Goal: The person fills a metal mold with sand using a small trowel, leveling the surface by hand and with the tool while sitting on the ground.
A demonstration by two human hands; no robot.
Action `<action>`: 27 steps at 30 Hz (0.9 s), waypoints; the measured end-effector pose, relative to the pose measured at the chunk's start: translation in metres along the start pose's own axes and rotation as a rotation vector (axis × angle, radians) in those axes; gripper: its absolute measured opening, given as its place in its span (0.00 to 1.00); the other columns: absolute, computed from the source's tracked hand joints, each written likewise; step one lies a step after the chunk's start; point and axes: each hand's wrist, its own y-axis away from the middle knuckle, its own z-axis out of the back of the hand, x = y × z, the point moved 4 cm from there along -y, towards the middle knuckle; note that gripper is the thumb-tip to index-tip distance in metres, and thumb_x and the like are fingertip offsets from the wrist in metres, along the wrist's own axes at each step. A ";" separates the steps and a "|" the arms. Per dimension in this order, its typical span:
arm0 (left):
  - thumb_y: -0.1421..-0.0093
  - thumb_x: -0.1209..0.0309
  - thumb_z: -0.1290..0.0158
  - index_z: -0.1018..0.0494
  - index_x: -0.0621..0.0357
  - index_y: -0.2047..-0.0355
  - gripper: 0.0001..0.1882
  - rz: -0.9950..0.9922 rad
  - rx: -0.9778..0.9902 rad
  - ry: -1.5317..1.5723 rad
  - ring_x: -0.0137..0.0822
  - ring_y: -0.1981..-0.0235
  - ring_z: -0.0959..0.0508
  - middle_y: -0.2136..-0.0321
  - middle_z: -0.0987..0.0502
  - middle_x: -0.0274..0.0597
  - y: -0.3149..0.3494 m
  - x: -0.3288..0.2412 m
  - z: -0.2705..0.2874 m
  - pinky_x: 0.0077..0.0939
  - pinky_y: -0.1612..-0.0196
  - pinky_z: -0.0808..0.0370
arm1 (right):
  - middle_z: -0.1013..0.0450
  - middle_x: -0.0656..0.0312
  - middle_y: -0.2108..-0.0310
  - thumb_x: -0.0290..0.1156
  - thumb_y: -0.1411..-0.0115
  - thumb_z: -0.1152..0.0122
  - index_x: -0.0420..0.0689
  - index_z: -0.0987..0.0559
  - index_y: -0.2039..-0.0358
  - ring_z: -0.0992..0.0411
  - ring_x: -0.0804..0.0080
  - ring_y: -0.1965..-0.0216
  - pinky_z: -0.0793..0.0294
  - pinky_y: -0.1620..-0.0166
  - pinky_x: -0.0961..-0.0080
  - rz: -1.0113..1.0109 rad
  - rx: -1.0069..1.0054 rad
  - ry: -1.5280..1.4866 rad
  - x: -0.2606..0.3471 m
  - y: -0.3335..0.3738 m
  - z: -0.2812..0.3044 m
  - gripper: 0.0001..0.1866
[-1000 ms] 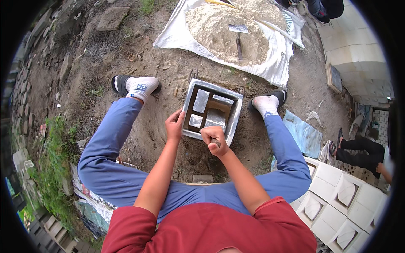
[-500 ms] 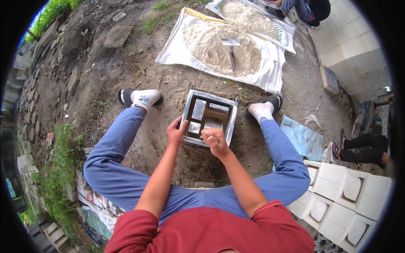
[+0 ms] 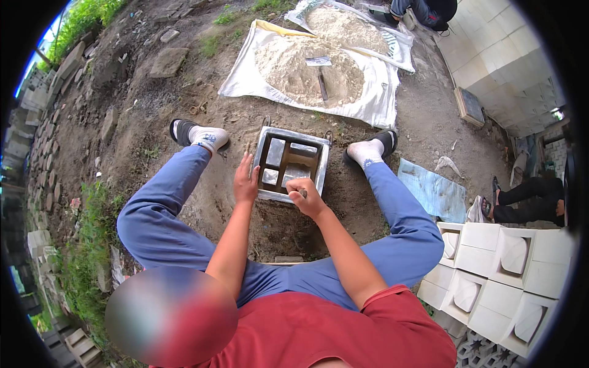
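A square metal mould (image 3: 294, 136) with thick grey walls sits on the dirt between my feet. Inside it, metal blocks stand apart with brown gaps between them. Along the mould's left wall, my left hand (image 3: 246, 178) is open, fingers stretched out and pointing away from me; whether it touches the wall I cannot tell. My right hand (image 3: 306, 198) is closed in a fist over the near right part of the mould. A small greyish end shows at the fist, but the rest of what it grips is hidden.
Beyond the mould, a trowel (image 3: 321, 80) lies on a sand heap (image 3: 282, 67) spread over white sacks (image 3: 245, 73). Pale hollow blocks (image 3: 478, 248) are stacked at near right, beside a blue sheet (image 3: 432, 190). Other people sit at the far right (image 3: 423, 11) and right edge (image 3: 534, 199).
My left hand has gone from curled at the mould's left rim to stretched out flat beside it. My right fist stays closed near the mould's near edge. The whole view has shifted slightly.
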 end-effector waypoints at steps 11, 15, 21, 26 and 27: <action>0.25 0.57 0.56 0.37 0.54 0.29 0.28 -0.050 0.031 -0.345 0.48 0.26 0.40 0.27 0.38 0.45 0.005 -0.036 -0.029 0.51 0.27 0.43 | 0.46 0.70 0.85 0.72 0.33 0.51 0.43 0.41 0.85 0.46 0.80 0.81 0.49 0.75 0.75 0.001 -0.059 -0.138 -0.020 0.020 0.017 0.43; 0.25 0.53 0.61 0.41 0.53 0.27 0.31 0.003 0.058 -0.437 0.45 0.24 0.44 0.24 0.43 0.40 0.003 -0.030 -0.034 0.56 0.27 0.45 | 0.48 0.69 0.81 0.62 0.31 0.44 0.41 0.42 0.81 0.46 0.79 0.76 0.47 0.73 0.69 -0.085 -0.144 -0.215 -0.012 0.008 0.016 0.38; 0.25 0.53 0.61 0.45 0.52 0.24 0.33 0.048 0.087 -0.528 0.44 0.23 0.47 0.23 0.47 0.38 -0.001 -0.035 -0.037 0.55 0.26 0.46 | 0.49 0.67 0.81 0.63 0.32 0.44 0.40 0.42 0.81 0.47 0.79 0.76 0.48 0.73 0.70 -0.034 -0.016 -0.165 -0.017 0.005 0.019 0.39; 0.26 0.52 0.60 0.48 0.51 0.23 0.35 0.067 0.149 -0.686 0.42 0.22 0.50 0.22 0.51 0.37 0.002 -0.030 -0.037 0.57 0.26 0.48 | 0.49 0.67 0.81 0.58 0.31 0.42 0.39 0.40 0.80 0.48 0.79 0.76 0.47 0.73 0.71 -0.057 -0.087 -0.190 0.001 0.003 0.020 0.36; 0.26 0.52 0.60 0.48 0.51 0.23 0.35 0.067 0.151 -0.687 0.42 0.22 0.50 0.22 0.51 0.37 0.002 -0.032 -0.039 0.57 0.26 0.48 | 0.49 0.67 0.81 0.58 0.31 0.42 0.39 0.40 0.80 0.48 0.79 0.76 0.47 0.73 0.71 -0.059 -0.089 -0.191 -0.002 0.008 0.024 0.36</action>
